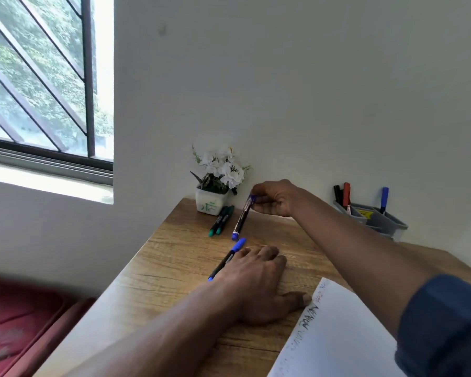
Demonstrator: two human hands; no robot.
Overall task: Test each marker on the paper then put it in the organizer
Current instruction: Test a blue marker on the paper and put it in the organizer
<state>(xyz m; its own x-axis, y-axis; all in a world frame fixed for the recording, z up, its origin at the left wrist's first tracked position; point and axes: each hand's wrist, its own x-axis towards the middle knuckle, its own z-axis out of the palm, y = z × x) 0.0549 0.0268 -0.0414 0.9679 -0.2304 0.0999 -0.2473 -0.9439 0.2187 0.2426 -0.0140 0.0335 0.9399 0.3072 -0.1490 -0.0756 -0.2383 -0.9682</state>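
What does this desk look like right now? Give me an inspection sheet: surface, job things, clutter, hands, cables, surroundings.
Surface: wooden desk, grain showing.
Job's things: paper near right, scribbled on; organizer by the wall holds three markers; two green markers lie beside the pot; loose blue marker lies by the left hand.
Clutter: flower pot at the back.
Hands: right hand pinches the held blue marker by its top, tilted; left hand rests flat on the desk, thumb at the paper's edge.
Cables: nothing seen.
Surroundings: white wall, barred window at left, red cushion, blurred.
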